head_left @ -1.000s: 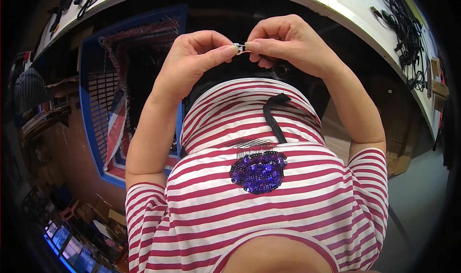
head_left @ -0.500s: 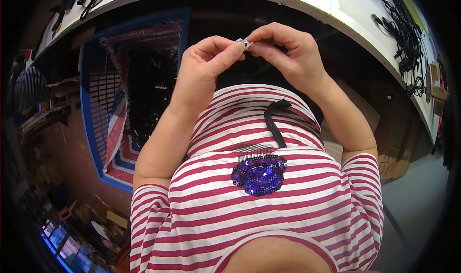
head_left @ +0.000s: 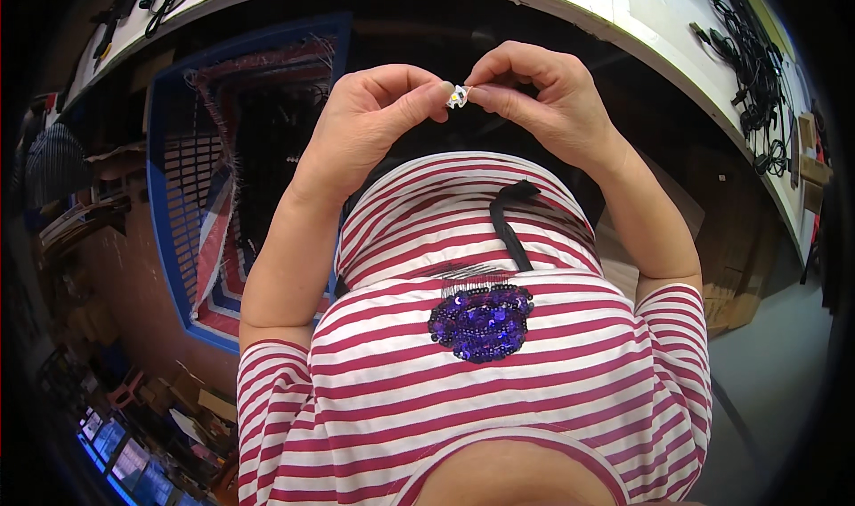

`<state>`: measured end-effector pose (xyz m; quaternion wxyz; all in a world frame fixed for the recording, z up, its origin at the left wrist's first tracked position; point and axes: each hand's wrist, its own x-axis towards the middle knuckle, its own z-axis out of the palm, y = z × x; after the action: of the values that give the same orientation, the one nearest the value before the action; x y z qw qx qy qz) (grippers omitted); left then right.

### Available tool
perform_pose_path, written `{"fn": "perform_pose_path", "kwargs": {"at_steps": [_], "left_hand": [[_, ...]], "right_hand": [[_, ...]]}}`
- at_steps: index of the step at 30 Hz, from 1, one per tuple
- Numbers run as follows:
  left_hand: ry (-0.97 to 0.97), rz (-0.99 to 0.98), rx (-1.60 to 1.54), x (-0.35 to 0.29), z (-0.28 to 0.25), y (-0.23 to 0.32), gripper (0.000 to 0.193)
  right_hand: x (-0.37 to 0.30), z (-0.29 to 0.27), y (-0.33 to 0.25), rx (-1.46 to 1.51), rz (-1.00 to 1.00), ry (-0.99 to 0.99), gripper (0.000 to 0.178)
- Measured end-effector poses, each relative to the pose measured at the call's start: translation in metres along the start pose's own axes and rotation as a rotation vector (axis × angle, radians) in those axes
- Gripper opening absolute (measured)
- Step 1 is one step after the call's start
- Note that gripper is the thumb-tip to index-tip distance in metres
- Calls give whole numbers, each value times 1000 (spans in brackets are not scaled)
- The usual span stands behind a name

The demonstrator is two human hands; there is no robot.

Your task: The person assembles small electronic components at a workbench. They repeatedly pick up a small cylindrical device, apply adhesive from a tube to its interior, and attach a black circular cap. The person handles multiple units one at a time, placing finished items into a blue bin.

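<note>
Nearest the camera: striped shirt [head_left: 481, 399], purple sequin patch [head_left: 481, 323] on the chest with a row of fine dark pins or threads above it (can't resolve which). Black strap [head_left: 509, 225] lies bent on the shirt front, past the patch.

Beyond that, both hands up, nearly meeting over a dark background. Left hand [head_left: 370, 114]: thumb and index pinched on the left rim of a small white part [head_left: 458, 97]. Right hand [head_left: 554, 105]: thumb and index closed at the part's right side, by the look of it on a thin reddish wire [head_left: 469, 88]. Tips sit so close to the rim that I can't tell if they also touch the part. Part is in the air between the two pinches, not resting on anything.

Change over the last second: part was edge-on with the wire visible across the gap; now it's rolled so a flat face shows, one yellow spot and one dark one. Hands have closed up, wire mostly covered. My read: face and wire side can now be checked together; whether the wire is joined, can't tell.

Farther out, left: blue basket [head_left: 158, 203], striped cloth [head_left: 214, 248] inside, dark stuff deeper, unreadable. Past the hands: white desk [head_left: 659, 16], black cables [head_left: 757, 87] heaped at its right end. Basket and desk unchanged.
</note>
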<state>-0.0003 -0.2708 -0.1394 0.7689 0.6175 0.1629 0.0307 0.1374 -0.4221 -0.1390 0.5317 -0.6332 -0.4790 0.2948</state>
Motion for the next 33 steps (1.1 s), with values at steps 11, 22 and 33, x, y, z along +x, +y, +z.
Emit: {"fn": "perform_pose_path", "kwargs": {"at_steps": [11, 22, 33], "left_hand": [[86, 84, -59, 1, 0, -9, 15], [156, 71, -190, 3, 6, -15, 14], [88, 55, -220, 1, 3, -11, 15]], "right_hand": [[-2, 2, 3, -38, -81, 107, 11], [-3, 18, 11, -518, -521, 275, 19], [-2, 18, 11, -475, -484, 268, 20]]}}
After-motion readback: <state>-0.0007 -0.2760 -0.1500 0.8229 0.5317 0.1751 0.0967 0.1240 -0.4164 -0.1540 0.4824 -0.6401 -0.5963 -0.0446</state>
